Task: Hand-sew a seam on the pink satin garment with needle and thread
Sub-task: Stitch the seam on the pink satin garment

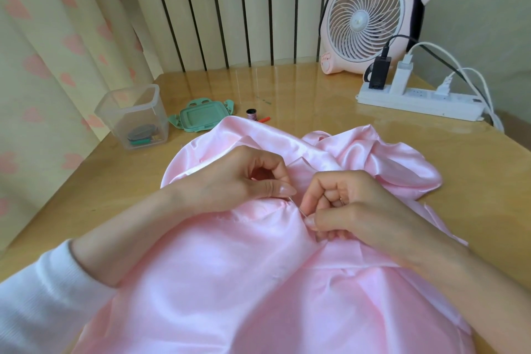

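Mid-stitch at centre of frame. Pink satin garment (215, 282) spread over tabletop (316, 89), filling lower half. Holding gathered fold in left hand (244, 178), grip clenched on satin, and pinching needle (296, 205) in right hand (344, 204) grip at fold edge. Next, probably: push through, pull thread snug without puckering — slippery cloth. Thread itself too fine to see. No legible writing or brand.

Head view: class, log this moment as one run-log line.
step: seam stitch in progress | left hand: pinches pink satin garment | right hand: pinches needle | needle: at gathered fold between hands
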`<state>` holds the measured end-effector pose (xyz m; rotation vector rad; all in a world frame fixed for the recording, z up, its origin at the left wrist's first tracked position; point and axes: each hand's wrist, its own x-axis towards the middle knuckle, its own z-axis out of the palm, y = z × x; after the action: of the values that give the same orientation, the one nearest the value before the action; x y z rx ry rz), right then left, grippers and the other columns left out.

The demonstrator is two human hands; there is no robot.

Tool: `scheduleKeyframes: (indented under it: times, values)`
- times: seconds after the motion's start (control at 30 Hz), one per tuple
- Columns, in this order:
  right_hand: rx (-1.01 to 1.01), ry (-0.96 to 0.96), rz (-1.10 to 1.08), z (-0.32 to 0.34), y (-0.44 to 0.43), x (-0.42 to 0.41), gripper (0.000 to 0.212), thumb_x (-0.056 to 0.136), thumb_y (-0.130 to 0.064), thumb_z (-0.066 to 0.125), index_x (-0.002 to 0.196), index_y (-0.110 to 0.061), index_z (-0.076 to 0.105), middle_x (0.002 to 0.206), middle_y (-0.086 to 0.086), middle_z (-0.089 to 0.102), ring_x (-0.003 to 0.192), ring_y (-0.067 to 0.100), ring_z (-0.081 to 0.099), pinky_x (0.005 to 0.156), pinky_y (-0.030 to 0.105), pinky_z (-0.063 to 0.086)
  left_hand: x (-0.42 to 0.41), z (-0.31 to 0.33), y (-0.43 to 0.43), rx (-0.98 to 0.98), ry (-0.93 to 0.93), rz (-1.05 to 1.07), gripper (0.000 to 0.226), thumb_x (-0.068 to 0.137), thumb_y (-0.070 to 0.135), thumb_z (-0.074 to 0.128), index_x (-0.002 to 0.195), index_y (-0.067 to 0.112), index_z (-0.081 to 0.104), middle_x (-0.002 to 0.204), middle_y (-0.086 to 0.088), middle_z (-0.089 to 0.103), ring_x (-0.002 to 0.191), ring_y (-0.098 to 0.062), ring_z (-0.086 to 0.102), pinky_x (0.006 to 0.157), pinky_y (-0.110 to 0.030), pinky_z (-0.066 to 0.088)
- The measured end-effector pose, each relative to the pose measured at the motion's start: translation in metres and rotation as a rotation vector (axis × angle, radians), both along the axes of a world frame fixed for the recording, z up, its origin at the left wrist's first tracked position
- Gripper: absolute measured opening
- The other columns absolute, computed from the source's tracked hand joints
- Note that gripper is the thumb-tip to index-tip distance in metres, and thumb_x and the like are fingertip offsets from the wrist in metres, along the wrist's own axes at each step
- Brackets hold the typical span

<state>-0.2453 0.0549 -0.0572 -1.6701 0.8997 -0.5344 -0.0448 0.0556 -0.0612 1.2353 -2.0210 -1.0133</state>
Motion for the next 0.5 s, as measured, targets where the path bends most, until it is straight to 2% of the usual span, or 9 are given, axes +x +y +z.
scheduleKeyframes:
  times: [0.13, 0.3, 0.4, 0.5]
  values:
    - [0.004, 0.012, -0.021, -0.0008, 0.0, -0.0003, 0.015, 0.076, 0.012, 0.062, 0.073, -0.002, 0.061, 0.052, 0.008, 0.058, 0.044, 0.01, 0.052, 0.044, 0.014, 0.038, -0.0001, -0.0023, -0.0003, -0.044, -0.031, 0.015, 0.015, 0.082, 0.026, 0.065, 0.078, 0.012, 0.066, 0.075, 0.0, 0.069, 0.068, -0.011, 0.058, 0.064, -0.023, 0.046]
    - [0.006, 0.031, -0.038, -0.0023, 0.0001, 0.0001, 0.014, 0.076, 0.009, 0.063, 0.073, -0.005, 0.062, 0.051, 0.006, 0.06, 0.048, 0.012, 0.053, 0.047, 0.02, 0.041, -0.0023, -0.0028, 0.0013, -0.175, -0.101, 0.045, 0.022, 0.081, 0.029, 0.066, 0.076, 0.007, 0.064, 0.067, -0.005, 0.063, 0.053, -0.004, 0.044, 0.054, -0.016, 0.037]
    - [0.031, 0.017, -0.053, -0.0034, 0.0002, 0.0, 0.014, 0.078, 0.007, 0.063, 0.074, -0.006, 0.061, 0.054, 0.008, 0.062, 0.05, 0.015, 0.054, 0.048, 0.022, 0.042, -0.0039, -0.0019, 0.0042, -0.357, -0.228, 0.084, 0.018, 0.082, 0.03, 0.065, 0.072, 0.017, 0.058, 0.065, -0.002, 0.061, 0.057, -0.012, 0.049, 0.052, -0.018, 0.039]
    - [0.058, -0.008, -0.063, -0.0048, 0.0009, 0.0013, 0.013, 0.079, 0.008, 0.063, 0.076, -0.005, 0.061, 0.055, 0.009, 0.062, 0.05, 0.015, 0.054, 0.047, 0.02, 0.042, -0.0067, -0.0011, 0.0077, -0.584, -0.364, 0.074, 0.017, 0.086, 0.026, 0.061, 0.074, 0.015, 0.056, 0.069, 0.012, 0.052, 0.062, -0.009, 0.046, 0.057, -0.013, 0.037]
